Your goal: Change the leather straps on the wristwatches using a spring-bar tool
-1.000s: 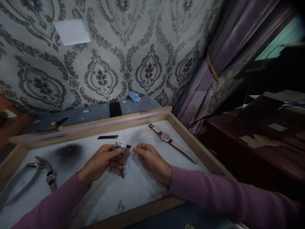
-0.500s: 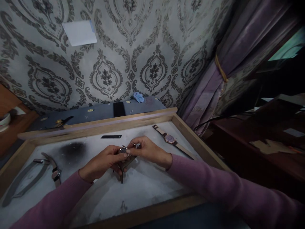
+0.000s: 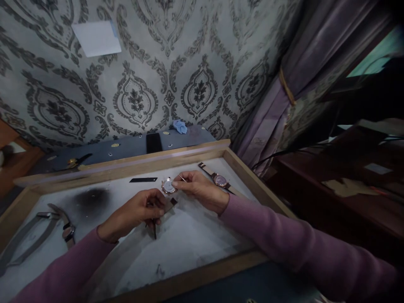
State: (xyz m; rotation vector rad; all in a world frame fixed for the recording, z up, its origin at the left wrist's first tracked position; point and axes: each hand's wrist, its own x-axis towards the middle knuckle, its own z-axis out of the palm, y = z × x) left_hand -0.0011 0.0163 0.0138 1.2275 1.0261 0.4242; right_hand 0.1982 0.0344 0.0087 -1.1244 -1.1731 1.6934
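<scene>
My right hand (image 3: 203,189) pinches a round, shiny watch case (image 3: 168,185) by its edge. A thin metal tool (image 3: 182,178) also sticks out from between its fingers. To the lower left, my left hand (image 3: 134,214) is closed around a brown watch strap (image 3: 169,205), whose ends stick out past the fingers. The case and the strap are apart, both held above the white floor of a wooden-framed tray (image 3: 189,269). Just beyond my right hand lies a watch with a strap (image 3: 220,180).
Left in the tray are another strapped watch (image 3: 67,231) and a grey long-handled tool (image 3: 23,248). A flat black strip (image 3: 143,179) lies near the far frame. Behind it are a dark phone-like slab (image 3: 153,143) and a blue crumpled item (image 3: 180,126). A curtain (image 3: 268,122) hangs at right.
The watch case has moved up and away from my left hand, held in my right fingers. My left hand has drawn back slightly with the strap. The view has shifted a little.
</scene>
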